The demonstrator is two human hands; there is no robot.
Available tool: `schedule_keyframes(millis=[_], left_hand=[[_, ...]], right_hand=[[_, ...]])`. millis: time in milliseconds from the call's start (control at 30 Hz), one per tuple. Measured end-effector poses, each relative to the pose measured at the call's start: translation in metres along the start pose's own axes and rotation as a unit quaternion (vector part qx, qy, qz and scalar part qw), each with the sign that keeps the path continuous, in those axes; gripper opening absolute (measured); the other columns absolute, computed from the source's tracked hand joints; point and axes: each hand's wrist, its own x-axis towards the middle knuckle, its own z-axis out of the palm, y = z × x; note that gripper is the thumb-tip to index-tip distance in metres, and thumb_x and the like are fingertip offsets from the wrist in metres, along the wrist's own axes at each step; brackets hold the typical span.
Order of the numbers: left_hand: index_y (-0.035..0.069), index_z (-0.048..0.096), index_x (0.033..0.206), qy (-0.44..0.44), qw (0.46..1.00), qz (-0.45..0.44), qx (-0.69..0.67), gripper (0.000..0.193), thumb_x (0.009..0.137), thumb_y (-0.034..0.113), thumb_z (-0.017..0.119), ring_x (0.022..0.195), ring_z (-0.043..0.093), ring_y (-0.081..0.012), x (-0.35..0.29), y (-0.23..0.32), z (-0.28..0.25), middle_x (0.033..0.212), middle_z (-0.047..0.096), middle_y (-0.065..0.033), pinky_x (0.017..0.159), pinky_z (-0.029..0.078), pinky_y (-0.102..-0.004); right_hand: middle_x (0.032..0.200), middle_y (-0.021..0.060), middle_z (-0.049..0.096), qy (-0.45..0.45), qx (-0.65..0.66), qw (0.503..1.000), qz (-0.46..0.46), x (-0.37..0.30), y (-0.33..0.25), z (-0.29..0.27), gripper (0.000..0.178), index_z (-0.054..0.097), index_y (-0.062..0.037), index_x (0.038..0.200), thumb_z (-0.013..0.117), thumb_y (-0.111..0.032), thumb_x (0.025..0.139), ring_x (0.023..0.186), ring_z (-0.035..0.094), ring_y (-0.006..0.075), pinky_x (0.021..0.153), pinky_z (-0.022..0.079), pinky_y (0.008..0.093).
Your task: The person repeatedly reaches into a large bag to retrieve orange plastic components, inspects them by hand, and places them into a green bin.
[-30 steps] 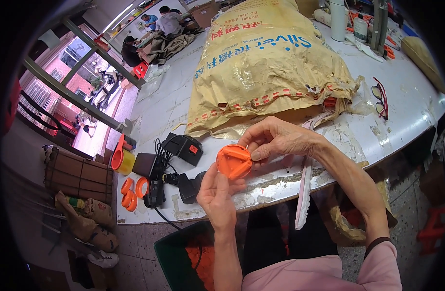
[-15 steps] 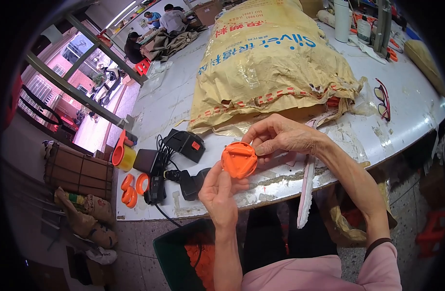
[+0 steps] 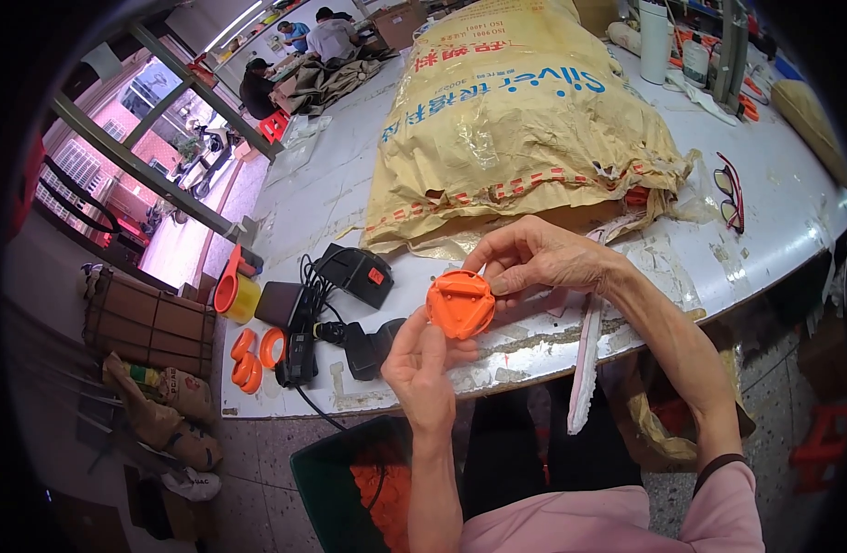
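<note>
At the left of the counter (image 3: 299, 198) we see a yellow-and-orange container (image 3: 238, 295), then some orange ring-shaped pieces (image 3: 273, 347) and a black power adapter (image 3: 354, 275) among cables. Next comes the left hand (image 3: 419, 378), its fingers closed to a narrow gap on the lower left rim of a round orange part (image 3: 461, 307); its forearm rises almost straight from the lower edge. We find the part held over the counter near its front edge, its face (a triangular shape within a round rim) toward us. On the other side the right hand (image 3: 545, 263) pinches the upper right rim between thumb and forefinger, its forearm slanting in from the lower right. Behind lies a big yellow sack (image 3: 525, 138); farther right, red-framed glasses (image 3: 738, 189).
</note>
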Motion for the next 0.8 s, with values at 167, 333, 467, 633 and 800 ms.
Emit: schedule_keyframes(millis=[167,333,467,633,800], left_hand=[[-0.008,0.053,0.117,-0.003,1.000,0.002,0.007,0.028,0.093,0.005,0.052,0.064,0.065,-0.0178,-0.0005,0.0001,-0.0007,0.096,0.065,-0.0163,0.056,0.057,-0.0273],[-0.007,0.053,0.118,-0.006,1.000,0.009,0.010,0.028,0.093,0.006,0.051,0.065,0.065,-0.0179,0.0001,-0.0025,-0.0001,0.097,0.065,-0.0161,0.056,0.057,-0.0275],[-0.007,0.052,0.118,0.002,1.000,0.006,0.006,0.028,0.093,0.006,0.051,0.065,0.065,-0.0178,0.0000,-0.0009,-0.0007,0.097,0.065,-0.0155,0.057,0.057,-0.0278],[-0.007,0.053,0.119,-0.004,1.000,-0.001,0.020,0.030,0.093,0.008,0.053,0.068,0.065,-0.0170,-0.0016,0.0013,0.0040,0.097,0.065,-0.0147,0.059,0.056,-0.0266],[-0.007,0.053,0.119,-0.019,0.999,0.007,0.051,0.032,0.089,0.002,0.057,0.073,0.065,-0.0162,-0.0025,0.0017,0.0044,0.099,0.065,-0.0146,0.064,0.054,-0.0255]], right_hand=[[0.076,0.0007,0.061,-0.008,-0.005,1.000,0.005,0.0002,0.0007,-0.0011,0.034,0.058,0.0020,0.111,0.065,-0.004,0.079,0.066,0.056,0.0063,0.062,0.046,0.0198],[0.085,0.0035,0.066,-0.022,-0.023,0.999,-0.014,-0.0008,-0.0008,-0.0021,0.032,0.059,0.0013,0.110,0.065,-0.004,0.079,0.072,0.059,0.0064,0.065,0.048,0.0199],[0.086,0.0038,0.067,-0.024,-0.037,0.999,-0.019,0.0001,-0.0038,0.0013,0.032,0.059,0.0016,0.110,0.065,-0.004,0.079,0.075,0.060,0.0065,0.067,0.049,0.0201],[0.087,0.0042,0.067,-0.048,-0.026,0.998,-0.032,-0.0018,-0.0014,-0.0020,0.032,0.061,0.0024,0.108,0.069,-0.002,0.077,0.077,0.060,0.0072,0.071,0.049,0.0210],[0.084,0.0027,0.065,-0.043,-0.029,0.998,-0.029,-0.0014,-0.0015,-0.0002,0.034,0.062,0.0017,0.108,0.067,-0.003,0.075,0.076,0.058,0.0072,0.070,0.048,0.0210]])
